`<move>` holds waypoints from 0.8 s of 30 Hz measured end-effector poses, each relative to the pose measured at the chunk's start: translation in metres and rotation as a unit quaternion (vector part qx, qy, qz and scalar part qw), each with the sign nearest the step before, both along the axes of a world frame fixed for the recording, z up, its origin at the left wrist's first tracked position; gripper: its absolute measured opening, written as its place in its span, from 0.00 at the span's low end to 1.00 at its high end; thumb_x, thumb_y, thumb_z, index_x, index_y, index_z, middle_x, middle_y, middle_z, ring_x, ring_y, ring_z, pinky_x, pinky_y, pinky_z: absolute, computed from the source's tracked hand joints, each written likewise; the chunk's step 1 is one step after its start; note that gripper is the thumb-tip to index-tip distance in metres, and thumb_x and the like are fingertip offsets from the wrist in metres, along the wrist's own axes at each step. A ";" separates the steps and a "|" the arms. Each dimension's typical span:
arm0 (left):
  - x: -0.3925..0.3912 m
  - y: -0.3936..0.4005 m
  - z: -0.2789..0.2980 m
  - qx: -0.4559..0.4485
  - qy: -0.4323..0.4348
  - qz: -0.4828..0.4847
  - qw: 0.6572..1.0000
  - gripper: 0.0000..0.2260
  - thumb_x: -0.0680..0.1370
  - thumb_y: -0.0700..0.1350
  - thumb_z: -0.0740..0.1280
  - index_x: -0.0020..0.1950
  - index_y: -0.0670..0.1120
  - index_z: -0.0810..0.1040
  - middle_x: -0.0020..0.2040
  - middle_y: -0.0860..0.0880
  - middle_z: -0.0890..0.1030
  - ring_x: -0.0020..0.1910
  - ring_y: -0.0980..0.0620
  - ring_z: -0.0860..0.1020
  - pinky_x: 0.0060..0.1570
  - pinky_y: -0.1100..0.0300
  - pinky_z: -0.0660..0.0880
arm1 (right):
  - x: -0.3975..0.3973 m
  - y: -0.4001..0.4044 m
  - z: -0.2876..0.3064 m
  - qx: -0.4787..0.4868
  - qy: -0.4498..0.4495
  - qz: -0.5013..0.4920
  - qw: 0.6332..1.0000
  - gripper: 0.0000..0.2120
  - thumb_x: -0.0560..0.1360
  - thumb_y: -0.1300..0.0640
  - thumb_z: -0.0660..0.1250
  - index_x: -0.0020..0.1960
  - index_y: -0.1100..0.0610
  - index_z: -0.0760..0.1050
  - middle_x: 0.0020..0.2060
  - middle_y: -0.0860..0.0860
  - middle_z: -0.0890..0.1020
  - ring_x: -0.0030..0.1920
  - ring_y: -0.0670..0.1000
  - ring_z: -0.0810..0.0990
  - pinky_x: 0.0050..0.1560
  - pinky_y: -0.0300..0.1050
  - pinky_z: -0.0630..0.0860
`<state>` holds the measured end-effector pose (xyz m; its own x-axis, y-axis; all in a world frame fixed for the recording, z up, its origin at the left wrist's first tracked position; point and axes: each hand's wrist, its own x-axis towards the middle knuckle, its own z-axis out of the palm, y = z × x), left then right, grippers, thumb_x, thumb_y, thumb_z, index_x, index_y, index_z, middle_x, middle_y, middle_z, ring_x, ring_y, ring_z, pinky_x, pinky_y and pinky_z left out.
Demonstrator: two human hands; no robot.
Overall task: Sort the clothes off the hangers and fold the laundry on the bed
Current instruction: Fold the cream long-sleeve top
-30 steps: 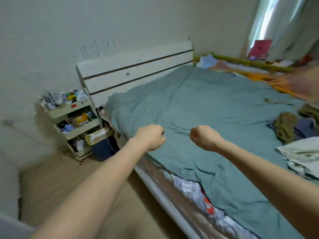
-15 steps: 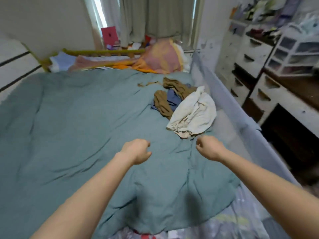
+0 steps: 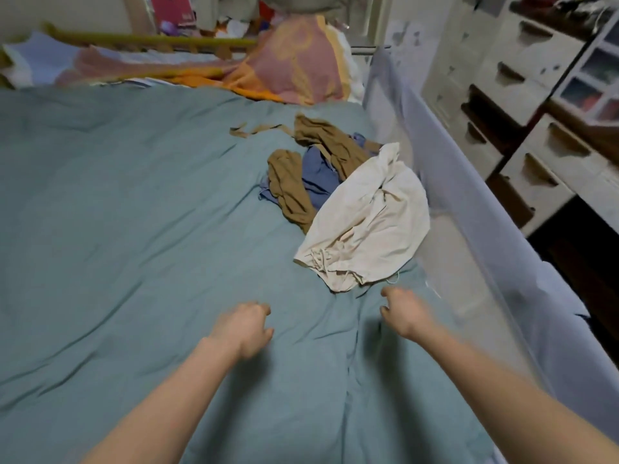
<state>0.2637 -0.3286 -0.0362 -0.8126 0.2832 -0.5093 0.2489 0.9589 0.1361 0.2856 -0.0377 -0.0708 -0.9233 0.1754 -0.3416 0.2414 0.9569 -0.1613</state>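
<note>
A heap of laundry lies on the right side of the bed's teal duvet. It holds a cream garment nearest me, a brown garment and a blue one behind it. My left hand hovers over the duvet with its fingers curled and holds nothing. My right hand is just below the cream garment's hem, fingers loosely curled with a gap to the thumb, not touching the cloth. No hangers are in sight.
A padded grey bed rail runs along the bed's right edge. Beyond it stand white drawer units. A pink and orange blanket and a yellow-green rail lie at the far end.
My view has swung right from the headboard and shelf cart to the laundry heap, then closer to it. Both hands have moved nearer the cream garment, and the right fist has loosened.
</note>
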 end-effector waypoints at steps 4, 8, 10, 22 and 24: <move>-0.032 0.013 -0.055 0.019 0.001 0.031 0.999 0.19 0.80 0.52 0.60 0.70 0.48 0.69 0.68 0.46 0.72 0.68 0.45 0.70 0.65 0.53 0.68 | -0.064 0.015 -0.060 0.028 0.036 0.019 0.999 0.15 0.76 0.58 0.60 0.61 0.60 0.70 0.59 0.58 0.74 0.63 0.59 0.71 0.60 0.48 0.68; -0.047 0.023 -0.095 0.030 0.003 0.027 0.999 0.17 0.80 0.52 0.59 0.66 0.47 0.71 0.65 0.47 0.74 0.66 0.46 0.71 0.63 0.54 0.70 | -0.111 0.027 -0.116 0.074 0.072 0.050 0.993 0.15 0.77 0.57 0.60 0.63 0.59 0.70 0.61 0.56 0.74 0.68 0.58 0.66 0.66 0.48 0.62; -0.050 0.024 -0.110 0.036 -0.001 0.027 0.999 0.17 0.81 0.52 0.58 0.67 0.47 0.71 0.65 0.47 0.73 0.66 0.46 0.71 0.63 0.56 0.69 | -0.125 0.031 -0.140 0.082 0.076 0.052 0.992 0.14 0.77 0.58 0.60 0.62 0.59 0.71 0.60 0.56 0.75 0.68 0.59 0.66 0.67 0.49 0.62; -0.040 0.009 -0.109 0.079 0.018 0.064 0.995 0.21 0.81 0.54 0.59 0.72 0.49 0.66 0.69 0.50 0.70 0.69 0.50 0.68 0.65 0.56 0.68 | -0.124 0.013 -0.097 -0.045 0.193 0.042 0.979 0.10 0.81 0.54 0.57 0.50 0.62 0.68 0.43 0.61 0.80 0.44 0.64 0.77 0.36 0.49 0.62; -0.034 0.006 -0.087 0.096 0.037 0.078 0.992 0.23 0.81 0.54 0.59 0.75 0.49 0.62 0.71 0.50 0.66 0.71 0.49 0.66 0.66 0.57 0.66 | -0.114 -0.001 -0.058 -0.066 0.200 0.091 0.973 0.09 0.81 0.55 0.57 0.51 0.61 0.67 0.42 0.61 0.79 0.43 0.64 0.77 0.36 0.48 0.61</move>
